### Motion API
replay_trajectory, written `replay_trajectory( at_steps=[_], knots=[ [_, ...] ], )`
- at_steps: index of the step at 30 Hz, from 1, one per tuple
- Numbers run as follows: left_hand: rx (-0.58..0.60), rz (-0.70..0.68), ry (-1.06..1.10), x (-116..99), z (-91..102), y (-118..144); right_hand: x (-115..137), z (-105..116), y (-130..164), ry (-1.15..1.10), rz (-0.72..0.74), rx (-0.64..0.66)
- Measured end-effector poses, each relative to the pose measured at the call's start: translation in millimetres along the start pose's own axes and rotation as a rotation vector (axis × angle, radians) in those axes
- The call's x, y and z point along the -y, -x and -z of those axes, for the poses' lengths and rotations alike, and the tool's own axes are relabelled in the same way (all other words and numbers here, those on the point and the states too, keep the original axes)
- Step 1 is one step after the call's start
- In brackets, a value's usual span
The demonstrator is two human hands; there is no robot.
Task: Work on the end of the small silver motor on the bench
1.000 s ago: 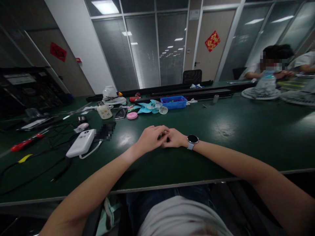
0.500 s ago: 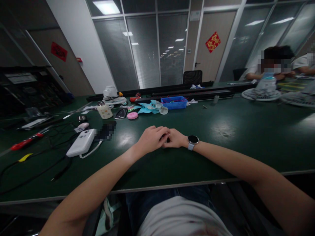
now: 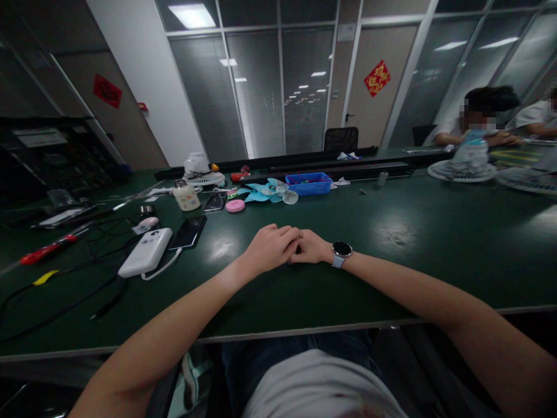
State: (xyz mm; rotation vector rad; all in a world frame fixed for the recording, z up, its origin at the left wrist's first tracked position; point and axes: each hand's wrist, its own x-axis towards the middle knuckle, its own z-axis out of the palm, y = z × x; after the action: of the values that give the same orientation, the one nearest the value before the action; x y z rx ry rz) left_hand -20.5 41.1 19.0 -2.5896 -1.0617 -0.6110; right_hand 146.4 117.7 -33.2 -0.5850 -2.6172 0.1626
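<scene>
My left hand [image 3: 272, 247] and my right hand [image 3: 310, 246] meet above the green table, in front of my body. Both have curled fingers, and the left fingers lie against the right ones. A dark spot shows between them; whether it is a small object or shadow I cannot tell. On my right wrist sits a round black watch [image 3: 342, 249] with a light strap. Left of my hands lie a black phone [image 3: 188, 232] and a white power bank [image 3: 145, 253], linked by a short white cable [image 3: 163, 268].
Beyond my hands are a pink round lid [image 3: 235, 206], blue fan blades [image 3: 261, 191], a blue basket [image 3: 310, 184] and a cream bottle [image 3: 185, 196]. A red-handled tool [image 3: 47, 249] and black cables lie left. Fan parts [image 3: 467, 159] stand near a co-worker [image 3: 452, 130] at right.
My hands stay together in nearly the same place; the fingers shift slightly and the dark gap between them looks smaller. The camera view tilts up a little.
</scene>
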Motion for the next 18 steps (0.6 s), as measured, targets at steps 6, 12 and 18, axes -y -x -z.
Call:
replay_trajectory(
  at_steps=[6,12,18],
  knots=[
    [-0.039,0.059,0.104,3.0,1.5,-0.7,6.4,5.6,-0.2,-0.032,0.013,-0.004],
    [-0.072,0.189,0.233,3.5,2.8,-0.6,10.2,9.4,-1.1,-0.048,0.015,0.003],
    [-0.061,0.197,0.243,4.2,4.7,-1.0,10.2,8.9,-1.6,-0.037,0.008,0.008]
  ],
)
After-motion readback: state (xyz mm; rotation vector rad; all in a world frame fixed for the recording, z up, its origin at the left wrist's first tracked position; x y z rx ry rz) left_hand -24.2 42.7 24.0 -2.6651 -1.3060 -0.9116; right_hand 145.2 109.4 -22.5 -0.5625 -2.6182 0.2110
